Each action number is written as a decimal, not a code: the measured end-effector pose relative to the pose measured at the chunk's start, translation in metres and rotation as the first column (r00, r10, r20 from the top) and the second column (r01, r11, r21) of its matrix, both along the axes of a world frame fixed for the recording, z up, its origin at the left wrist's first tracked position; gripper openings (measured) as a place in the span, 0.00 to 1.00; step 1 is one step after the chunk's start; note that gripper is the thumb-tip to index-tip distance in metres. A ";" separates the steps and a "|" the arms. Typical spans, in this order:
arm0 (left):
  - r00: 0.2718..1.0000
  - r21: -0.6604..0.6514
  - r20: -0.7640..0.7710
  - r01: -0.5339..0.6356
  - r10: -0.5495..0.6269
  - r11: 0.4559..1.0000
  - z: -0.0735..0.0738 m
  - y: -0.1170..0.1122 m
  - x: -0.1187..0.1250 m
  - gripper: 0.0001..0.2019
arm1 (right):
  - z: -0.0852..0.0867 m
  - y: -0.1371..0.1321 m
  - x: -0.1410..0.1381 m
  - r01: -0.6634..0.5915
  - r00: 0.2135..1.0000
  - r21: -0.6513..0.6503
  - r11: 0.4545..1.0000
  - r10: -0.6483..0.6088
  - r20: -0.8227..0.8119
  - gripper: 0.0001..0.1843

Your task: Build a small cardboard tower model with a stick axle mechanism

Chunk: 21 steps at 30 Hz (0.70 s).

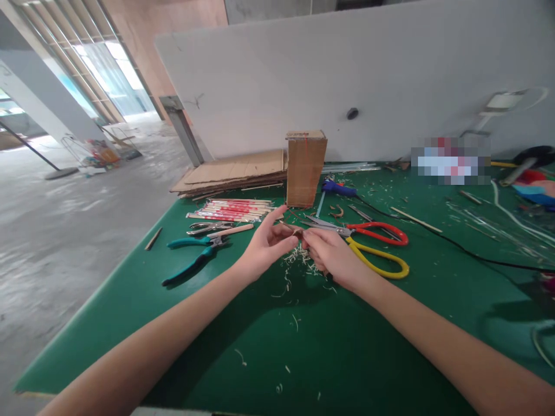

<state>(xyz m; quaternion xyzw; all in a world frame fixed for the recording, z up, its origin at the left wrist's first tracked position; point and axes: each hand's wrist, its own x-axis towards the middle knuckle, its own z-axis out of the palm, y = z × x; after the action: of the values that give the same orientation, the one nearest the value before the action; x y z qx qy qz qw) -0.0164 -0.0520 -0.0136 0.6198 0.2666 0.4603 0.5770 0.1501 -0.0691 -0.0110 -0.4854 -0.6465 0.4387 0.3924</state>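
Note:
My left hand (264, 245) and my right hand (332, 254) meet above the middle of the green table. Between their fingertips is a small thin brown piece (298, 232), mostly covered, whose kind I cannot make out. My left thumb presses against it while the index finger points away; my right fingers are closed round its other end. Pale curled shavings (299, 261) lie beneath the hands. Just beyond my right hand rest scissors (377, 231) with one red and one yellow handle. Teal-handled pliers (202, 254) lie left of my left hand.
Behind the hands stands a tall cardboard block (306, 170), with flat cardboard sheets (238, 167) beside it. Wrapped wooden sticks (236, 209) lie at the left. A blue glue gun (338, 188) trails a black cable (455, 248) rightward. A white board (269, 86) backs the green table (208, 352).

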 end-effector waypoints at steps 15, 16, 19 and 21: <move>0.927 -0.003 -0.331 0.188 -0.178 0.982 0.021 0.012 -0.021 0.09 | 0.017 -0.004 0.008 -0.322 0.946 -0.421 0.848 0.276 -0.168 0.15; 0.925 0.013 -0.345 0.176 -0.161 0.984 0.022 0.011 -0.021 0.09 | 0.019 -0.003 0.011 -0.358 0.933 -0.464 0.811 0.291 -0.212 0.15; 0.940 0.058 -0.334 0.090 -0.066 0.994 0.023 0.010 -0.019 0.09 | 0.027 -0.001 0.022 -0.347 0.937 -0.413 0.842 0.335 -0.103 0.16; 0.952 0.067 -0.305 0.023 -0.001 0.997 0.021 0.012 -0.018 0.09 | 0.033 0.000 0.029 -0.294 0.932 -0.181 0.938 0.324 0.162 0.16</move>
<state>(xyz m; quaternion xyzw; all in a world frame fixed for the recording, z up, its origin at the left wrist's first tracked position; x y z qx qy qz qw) -0.0349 -0.0402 0.0076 0.7049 0.3321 0.3648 0.5097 0.1786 -0.0690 0.0223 -0.4455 -0.7136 0.4953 0.2166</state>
